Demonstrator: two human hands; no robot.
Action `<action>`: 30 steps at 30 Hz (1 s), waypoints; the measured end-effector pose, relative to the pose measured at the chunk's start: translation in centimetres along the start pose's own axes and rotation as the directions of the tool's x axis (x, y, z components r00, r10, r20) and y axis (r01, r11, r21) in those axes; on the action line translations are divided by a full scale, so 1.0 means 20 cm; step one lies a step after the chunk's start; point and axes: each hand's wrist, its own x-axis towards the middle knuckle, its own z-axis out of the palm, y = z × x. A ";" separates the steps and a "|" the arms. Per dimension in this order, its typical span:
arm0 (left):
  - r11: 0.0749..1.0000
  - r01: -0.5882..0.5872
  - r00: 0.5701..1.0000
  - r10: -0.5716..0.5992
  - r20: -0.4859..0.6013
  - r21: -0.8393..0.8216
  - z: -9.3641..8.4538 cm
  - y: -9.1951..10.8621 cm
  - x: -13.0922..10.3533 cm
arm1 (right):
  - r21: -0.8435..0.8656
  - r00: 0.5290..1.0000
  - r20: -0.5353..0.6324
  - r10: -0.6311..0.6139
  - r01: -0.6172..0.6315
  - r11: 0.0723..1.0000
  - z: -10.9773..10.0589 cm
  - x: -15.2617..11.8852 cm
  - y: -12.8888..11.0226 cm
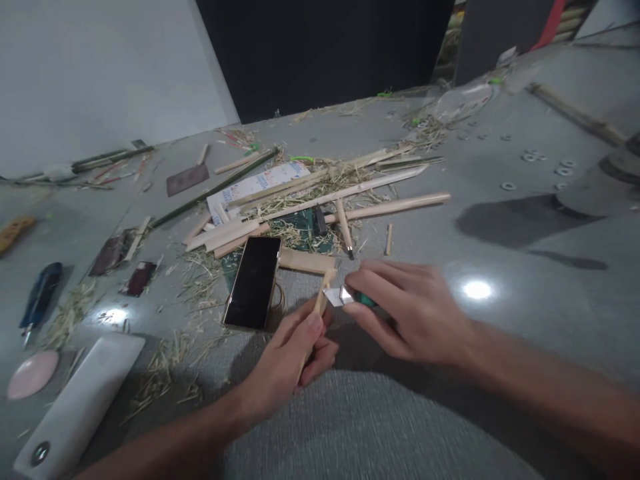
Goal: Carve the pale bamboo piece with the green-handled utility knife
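My left hand [300, 347] is closed around a thin pale strip of wood or bamboo [325, 293], whose upper end sticks out past the thumb. In my right hand [405, 307] is a utility knife [364, 299] with a green handle, mostly covered by the fingers. Its blade [333, 297] points left and meets, or nearly meets, the side of the strip. Just beyond my left hand lies a phone [254, 283] with a dark screen, beside a flat wooden piece [307, 261].
Wood shavings [295, 233], a hammer [385, 208] and long bamboo strips [345, 190] lie behind the phone. To the left are a blue-handled screwdriver [43, 300], a white block-like object [83, 407] and a pink oval object [33, 375]. Several metal washers [533, 155] lie at right.
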 end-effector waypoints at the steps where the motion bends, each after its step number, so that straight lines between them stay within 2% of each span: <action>1: 1.000 -0.009 1.000 0.009 0.000 0.006 0.00 -0.01 0.00 | -0.006 1.000 0.005 -0.005 0.005 1.000 0.00 0.00 0.00; 7: 0.998 -0.016 0.998 0.013 -0.062 -0.056 -0.01 -0.06 -0.01 | -0.030 0.998 0.057 -0.037 0.039 0.999 0.00 0.00 -0.02; 12: 0.992 0.006 0.988 -0.024 -0.149 -0.123 0.01 -0.05 0.00 | -0.042 0.995 0.082 -0.052 0.056 0.998 0.01 0.01 -0.03; 18: 0.992 -0.004 0.990 -0.014 -0.141 -0.127 0.04 -0.02 0.01 | -0.152 0.998 0.040 -0.057 0.062 0.986 -0.02 0.01 -0.01; 23: 0.991 0.002 0.999 -0.008 -0.042 -0.135 0.04 0.00 0.01 | -0.244 1.000 -0.027 0.014 -0.020 0.970 -0.03 0.00 0.04; 30: 0.986 0.015 0.998 -0.023 -0.050 -0.165 0.03 0.02 0.03 | -0.275 0.999 -0.035 0.033 -0.042 0.961 -0.01 0.01 0.03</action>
